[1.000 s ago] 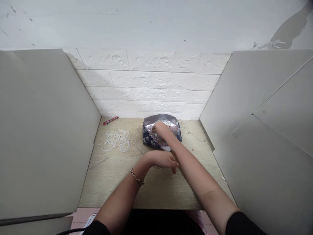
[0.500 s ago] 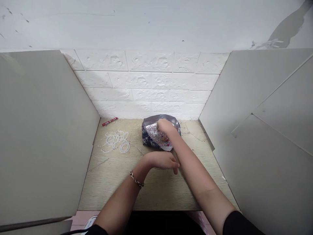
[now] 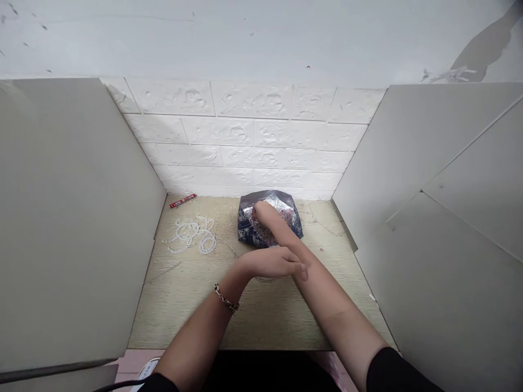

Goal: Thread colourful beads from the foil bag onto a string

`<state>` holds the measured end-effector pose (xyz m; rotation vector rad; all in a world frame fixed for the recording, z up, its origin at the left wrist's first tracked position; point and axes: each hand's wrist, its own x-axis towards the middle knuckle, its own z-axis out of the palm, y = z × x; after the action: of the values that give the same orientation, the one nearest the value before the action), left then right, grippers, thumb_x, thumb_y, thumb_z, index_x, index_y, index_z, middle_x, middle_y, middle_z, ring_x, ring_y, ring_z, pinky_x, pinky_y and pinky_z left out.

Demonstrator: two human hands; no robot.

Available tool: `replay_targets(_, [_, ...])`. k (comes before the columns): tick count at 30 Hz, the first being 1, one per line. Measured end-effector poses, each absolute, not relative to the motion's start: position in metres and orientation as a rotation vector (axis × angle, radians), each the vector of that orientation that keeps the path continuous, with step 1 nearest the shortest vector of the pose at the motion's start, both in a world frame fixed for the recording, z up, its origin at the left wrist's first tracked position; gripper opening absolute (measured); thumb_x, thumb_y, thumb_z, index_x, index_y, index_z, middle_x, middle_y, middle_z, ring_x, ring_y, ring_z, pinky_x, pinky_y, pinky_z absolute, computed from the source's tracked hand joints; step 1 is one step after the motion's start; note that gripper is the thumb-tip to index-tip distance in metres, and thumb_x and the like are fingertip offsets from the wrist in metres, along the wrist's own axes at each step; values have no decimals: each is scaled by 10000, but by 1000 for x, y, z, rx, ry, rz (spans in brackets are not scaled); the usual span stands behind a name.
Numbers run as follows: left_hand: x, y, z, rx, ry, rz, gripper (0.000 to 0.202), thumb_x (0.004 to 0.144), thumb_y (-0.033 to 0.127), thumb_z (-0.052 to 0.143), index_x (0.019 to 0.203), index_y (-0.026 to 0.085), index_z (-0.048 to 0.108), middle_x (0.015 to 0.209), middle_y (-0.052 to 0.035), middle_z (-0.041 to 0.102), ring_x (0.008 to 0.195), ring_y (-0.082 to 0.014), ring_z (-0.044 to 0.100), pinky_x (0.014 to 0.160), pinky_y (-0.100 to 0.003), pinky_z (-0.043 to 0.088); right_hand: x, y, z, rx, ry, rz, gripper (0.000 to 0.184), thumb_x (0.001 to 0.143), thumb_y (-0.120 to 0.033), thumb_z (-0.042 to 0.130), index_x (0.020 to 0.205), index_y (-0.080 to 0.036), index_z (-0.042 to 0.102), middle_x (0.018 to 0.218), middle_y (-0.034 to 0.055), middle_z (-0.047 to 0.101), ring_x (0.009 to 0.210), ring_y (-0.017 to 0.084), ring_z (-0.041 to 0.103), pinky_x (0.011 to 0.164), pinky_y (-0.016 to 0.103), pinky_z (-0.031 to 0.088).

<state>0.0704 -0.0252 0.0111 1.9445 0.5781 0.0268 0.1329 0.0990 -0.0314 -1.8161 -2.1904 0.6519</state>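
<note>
A blue-and-white patterned bag (image 3: 250, 234) with a shiny silvery lining stands near the back wall, and small colourful beads show on its clear or silvery front. My right hand (image 3: 263, 212) is closed in a fist over the bag's front; what its fingers hold is hidden. My left hand (image 3: 275, 262), with a chain bracelet (image 3: 225, 298) at the wrist, lies in front of the bag by my right forearm. Its thumb is stretched out and its other fingers are partly hidden. A thin beaded strand (image 3: 265, 279) shows just below my left hand.
Looped strings of white beads (image 3: 194, 235) lie on the table (image 3: 278, 321) to the left. A red strip-like packet (image 3: 183, 201) sits at the back left corner. A thin chain or thread (image 3: 327, 228) lies right of the bag. Grey panels (image 3: 408, 190) stand on both sides.
My right fist has moved left across the bag's front. My left hand has shifted slightly up, its thumb now lying over my right forearm.
</note>
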Motion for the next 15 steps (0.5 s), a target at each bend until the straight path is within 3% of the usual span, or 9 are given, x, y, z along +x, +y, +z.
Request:
replay_targets(5, [71, -24, 10, 1927, 608, 30, 351, 783, 370, 376, 829, 122, 619, 942, -51, 622, 909, -137, 530, 847, -248, 365, 135, 99, -35, -1782, -2143, 572, 139, 612, -85, 473, 486, -128, 434, 518, -23, 237, 575, 75, 210, 454, 203, 203])
replay_targets(15, [70, -22, 12, 1899, 603, 132, 364, 784, 365, 371, 843, 102, 615, 935, -61, 617, 895, -125, 525, 845, -222, 358, 138, 94, -34, -1645, -1855, 800, 153, 621, -220, 521, 511, -147, 442, 487, -42, 292, 528, 65, 236, 445, 201, 232])
